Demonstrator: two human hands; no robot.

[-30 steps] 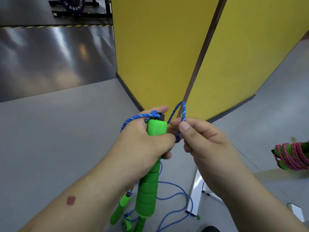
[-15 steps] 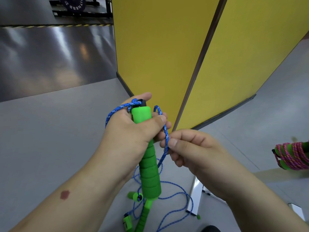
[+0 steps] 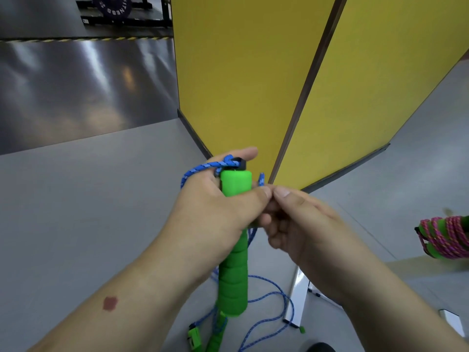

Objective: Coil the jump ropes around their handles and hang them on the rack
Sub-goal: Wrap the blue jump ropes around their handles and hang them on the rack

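The left hand (image 3: 215, 212) grasps the upper end of the green handle (image 3: 234, 245), and the right hand (image 3: 299, 224) pinches the blue rope (image 3: 261, 180) just beside it (the winding seems only at its beginning). The next move likely calls for carrying the rope around the handle with steady tension. The yellow panels (image 3: 241, 72) stand far behind, so there is open room on the left, and much loose rope lies near on the floor (image 3: 88, 199).

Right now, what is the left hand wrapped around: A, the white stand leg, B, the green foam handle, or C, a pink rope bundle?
B: the left hand grips the top of the green foam handle, with the blue rope looping over it.
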